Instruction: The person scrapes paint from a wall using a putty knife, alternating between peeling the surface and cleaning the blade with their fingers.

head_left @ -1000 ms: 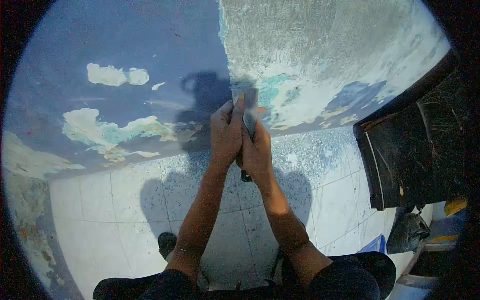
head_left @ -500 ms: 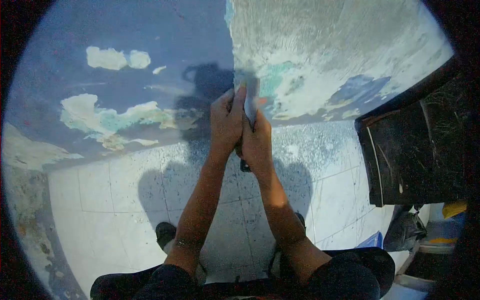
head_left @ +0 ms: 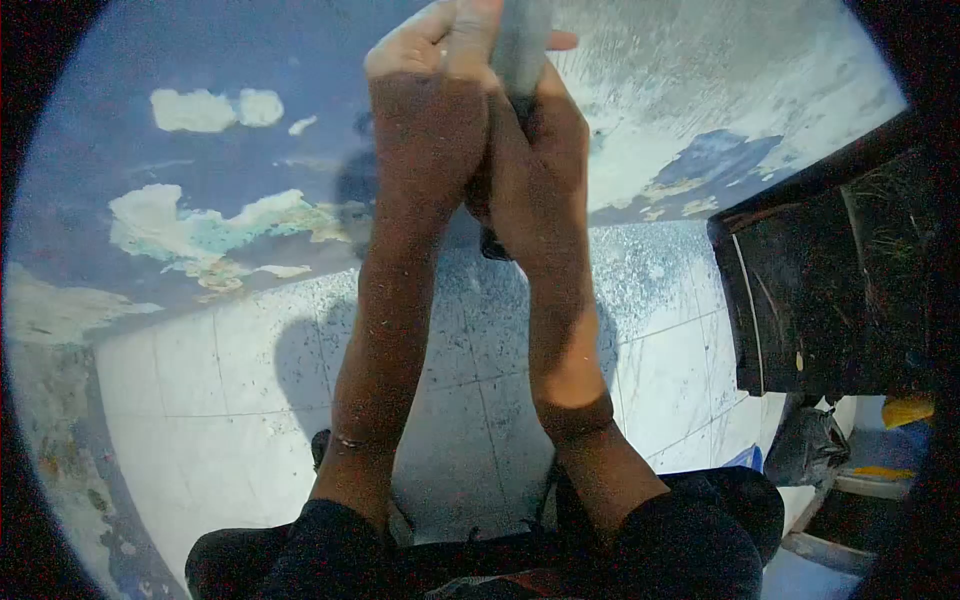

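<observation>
Blue painted wall (head_left: 250,60) fills the far half of the view, and its state tells how far the scraping has got. On the right the paint is largely off, leaving a wide stretch of bare grey-white plaster (head_left: 700,70) with only a few blue islands low down. On the left the blue coat is mostly whole, broken by 2 pale patches high up and a larger flaked patch below them. By that look, the right part is nearly done and the left part is mostly left to do.

White tiled floor (head_left: 200,420) runs from the wall's foot to the near edge, speckled with blue paint chips, thickest just below the scraped area. At the right stands a dark, worn box-like object (head_left: 820,300), with a black bag (head_left: 805,450) near its foot.

Both arms reach up the middle of the view. The left hand (head_left: 425,110) and right hand (head_left: 535,130) are pressed together, each closed tight around 1 scraper (head_left: 522,50). Its grey blade rises between the fingers toward the top edge, in front of the bare plaster; whether it touches the wall cannot be told. The dark butt of the handle shows just below the hands. The left thumb lies along the blade's side.
</observation>
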Available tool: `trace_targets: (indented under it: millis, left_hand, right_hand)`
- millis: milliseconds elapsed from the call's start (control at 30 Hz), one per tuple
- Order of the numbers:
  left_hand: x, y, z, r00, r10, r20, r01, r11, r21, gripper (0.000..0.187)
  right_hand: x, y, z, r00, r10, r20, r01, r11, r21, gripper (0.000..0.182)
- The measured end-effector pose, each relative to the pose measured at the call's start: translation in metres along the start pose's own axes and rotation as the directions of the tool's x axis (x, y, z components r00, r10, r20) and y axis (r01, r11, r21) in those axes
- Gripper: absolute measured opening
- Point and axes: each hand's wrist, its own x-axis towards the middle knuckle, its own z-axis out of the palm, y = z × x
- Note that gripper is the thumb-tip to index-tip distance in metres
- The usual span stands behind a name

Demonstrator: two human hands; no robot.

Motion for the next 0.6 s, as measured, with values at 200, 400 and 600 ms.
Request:
trace_targets:
  millis: [200,400,600]
  left_hand:
    - [-0.005,-0.015,0.033,0.969,0.224,0.1,-0.239,0.955,0.178,0.04]
    - [-0.057,-0.056,0.012,0.983,-0.082,0.162,0.066,0.992,0.103,0.04]
    - [-0.067,-0.075,0.008,0.898,-0.342,0.276,0.414,0.87,-0.268,0.037]
  right_hand:
    - [-0.045,0.028,-0.041,0.985,0.173,-0.013,-0.168,0.97,0.173,0.055]
    - [-0.123,0.062,-0.018,0.846,0.521,0.118,-0.526,0.774,0.354,0.053]
    - [-0.135,0.088,-0.01,0.845,0.527,0.097,-0.532,0.846,0.038,0.048]
